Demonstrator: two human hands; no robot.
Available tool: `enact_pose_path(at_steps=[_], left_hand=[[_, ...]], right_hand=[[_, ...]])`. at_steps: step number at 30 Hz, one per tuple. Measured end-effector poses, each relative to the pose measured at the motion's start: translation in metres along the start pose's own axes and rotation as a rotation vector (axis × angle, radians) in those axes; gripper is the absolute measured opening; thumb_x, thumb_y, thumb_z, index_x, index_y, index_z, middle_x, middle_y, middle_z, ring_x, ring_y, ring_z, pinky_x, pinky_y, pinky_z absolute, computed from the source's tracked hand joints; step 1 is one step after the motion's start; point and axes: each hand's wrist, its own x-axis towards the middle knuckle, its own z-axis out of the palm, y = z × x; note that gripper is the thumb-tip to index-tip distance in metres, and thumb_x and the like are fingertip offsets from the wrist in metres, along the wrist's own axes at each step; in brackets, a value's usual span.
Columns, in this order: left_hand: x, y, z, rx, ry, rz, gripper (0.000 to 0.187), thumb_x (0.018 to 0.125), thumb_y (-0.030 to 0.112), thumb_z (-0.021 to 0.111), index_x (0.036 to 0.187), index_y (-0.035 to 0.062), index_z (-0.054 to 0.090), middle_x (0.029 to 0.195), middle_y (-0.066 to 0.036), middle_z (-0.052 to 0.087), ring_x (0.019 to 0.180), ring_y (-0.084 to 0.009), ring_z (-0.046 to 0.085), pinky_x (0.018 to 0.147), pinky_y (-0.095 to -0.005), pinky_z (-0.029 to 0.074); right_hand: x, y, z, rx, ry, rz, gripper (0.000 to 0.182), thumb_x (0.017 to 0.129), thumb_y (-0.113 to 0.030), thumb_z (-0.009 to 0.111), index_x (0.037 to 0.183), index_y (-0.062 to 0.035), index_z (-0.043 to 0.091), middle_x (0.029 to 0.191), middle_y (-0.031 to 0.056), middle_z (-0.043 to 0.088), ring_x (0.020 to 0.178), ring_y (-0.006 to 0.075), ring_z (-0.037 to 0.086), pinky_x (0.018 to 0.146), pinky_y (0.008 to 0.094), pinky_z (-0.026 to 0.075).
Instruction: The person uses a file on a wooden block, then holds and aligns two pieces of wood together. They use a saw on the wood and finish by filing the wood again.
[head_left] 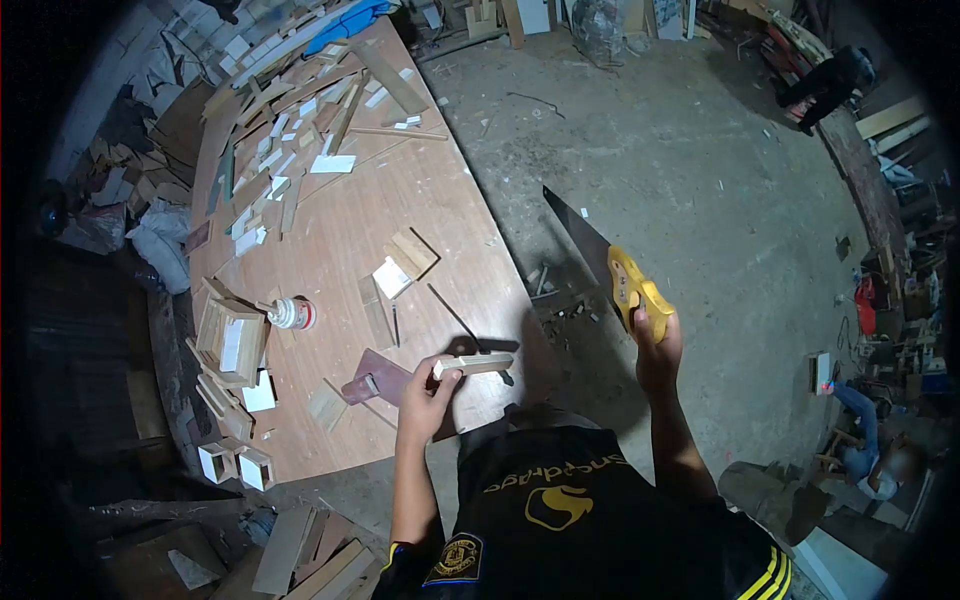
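Note:
My right hand [657, 345] is wrapped round the yellow handle of a handsaw [585, 237], whose dark blade points up and away over the floor, apart from the wood. At the table's near edge my left hand [428, 397] grips a short pale piece of wood [474, 365], which lies level and juts to the right. Close by the left hand is a brown-purple wooden piece [372, 378] with a metal-looking part on it. A thin dark rod [452, 310] lies beyond the wood, and a small wooden block [411, 253] with a white piece beside it sits further back.
A white glue-like bottle [290, 313] stands beside wooden box frames [228, 340] at the table's left. Wood strips and white offcuts [333, 163] cover the far end of the table [390, 190]. Offcuts litter the concrete floor [660, 150]. Another person [868, 455] is low at far right.

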Motion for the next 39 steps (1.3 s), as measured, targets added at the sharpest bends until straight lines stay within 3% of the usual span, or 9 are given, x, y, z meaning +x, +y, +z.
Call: enact_pose_path(at_steps=[9,14,15,18,24,26,33,35,39], left_hand=[[0.017,0.043,0.043,0.185,0.027,0.097,0.030,0.089,0.022,0.069,0.112,0.0023,0.066,0.086,-0.010,0.070,0.074,-0.0128,0.063,0.069,-0.0284,0.051],[0.050,0.042,0.077,0.303,-0.046,0.144,0.032,0.088,0.024,0.070,0.111,0.0019,0.068,0.088,-0.016,0.071,0.072,-0.0202,0.068,0.067,-0.0309,0.052],[0.057,0.039,0.084,0.309,-0.042,0.204,0.031,0.088,0.023,0.069,0.111,0.0022,0.069,0.090,-0.019,0.070,0.072,-0.0256,0.068,0.066,-0.0326,0.053],[0.070,0.028,0.099,0.458,-0.100,0.177,0.030,0.089,0.022,0.069,0.113,0.0027,0.068,0.090,-0.017,0.071,0.074,-0.0204,0.066,0.068,-0.0315,0.051],[0.086,0.002,0.110,0.445,-0.121,0.182,0.032,0.087,0.019,0.070,0.115,0.0041,0.068,0.093,-0.020,0.070,0.074,-0.0247,0.067,0.069,-0.0333,0.052],[0.091,-0.009,0.113,0.475,-0.117,0.237,0.033,0.086,0.024,0.069,0.108,-0.0001,0.069,0.096,-0.023,0.068,0.086,-0.0377,0.066,0.076,-0.0402,0.052],[0.103,-0.003,0.126,0.524,-0.187,0.248,0.029,0.085,0.023,0.069,0.102,-0.0004,0.069,0.098,-0.023,0.067,0.090,-0.0398,0.065,0.080,-0.0433,0.052],[0.112,-0.001,0.128,0.608,-0.203,0.291,0.027,0.085,0.022,0.068,0.100,-0.0001,0.068,0.096,-0.023,0.067,0.090,-0.0401,0.065,0.080,-0.0447,0.052],[0.114,0.005,0.129,0.638,-0.285,0.308,0.026,0.085,0.020,0.067,0.099,-0.0013,0.067,0.094,-0.024,0.067,0.089,-0.0403,0.064,0.079,-0.0454,0.052]], right_hand=[[0.034,0.020,-0.057,-0.308,-0.037,-0.099,0.027,0.095,-0.025,0.060,0.104,0.0006,0.057,0.091,0.0150,0.060,0.083,0.0268,0.060,0.073,0.0380,0.046],[0.031,0.022,-0.074,-0.533,-0.101,0.081,0.032,0.093,-0.026,0.061,0.113,-0.0003,0.058,0.097,0.0217,0.061,0.091,0.0376,0.060,0.076,0.0441,0.046],[0.030,0.025,-0.080,-0.538,-0.091,0.086,0.032,0.093,-0.026,0.061,0.113,-0.0003,0.058,0.097,0.0217,0.061,0.091,0.0376,0.060,0.076,0.0441,0.046],[0.029,0.035,-0.085,-0.530,-0.139,0.082,0.032,0.092,-0.025,0.063,0.113,-0.0009,0.057,0.098,0.0216,0.061,0.090,0.0380,0.060,0.076,0.0448,0.046],[0.032,0.033,-0.082,-0.642,-0.236,0.079,0.034,0.090,-0.023,0.065,0.116,-0.0020,0.056,0.102,0.0218,0.061,0.096,0.0387,0.059,0.081,0.0462,0.045],[0.032,0.028,-0.079,-0.580,-0.247,0.138,0.034,0.090,-0.023,0.065,0.116,-0.0023,0.056,0.103,0.0219,0.062,0.097,0.0389,0.059,0.082,0.0469,0.046],[0.027,0.028,-0.072,-0.576,-0.220,0.116,0.032,0.090,-0.025,0.065,0.112,-0.0032,0.057,0.096,0.0207,0.064,0.090,0.0388,0.063,0.076,0.0473,0.048],[0.031,0.022,-0.072,-0.845,-0.402,0.232,0.029,0.089,-0.026,0.065,0.105,-0.0037,0.057,0.096,0.0201,0.065,0.089,0.0375,0.064,0.075,0.0463,0.049],[0.020,0.030,-0.069,-0.837,-0.380,0.164,0.030,0.088,-0.028,0.067,0.101,-0.0039,0.056,0.092,0.0182,0.066,0.083,0.0364,0.066,0.072,0.0456,0.050]])
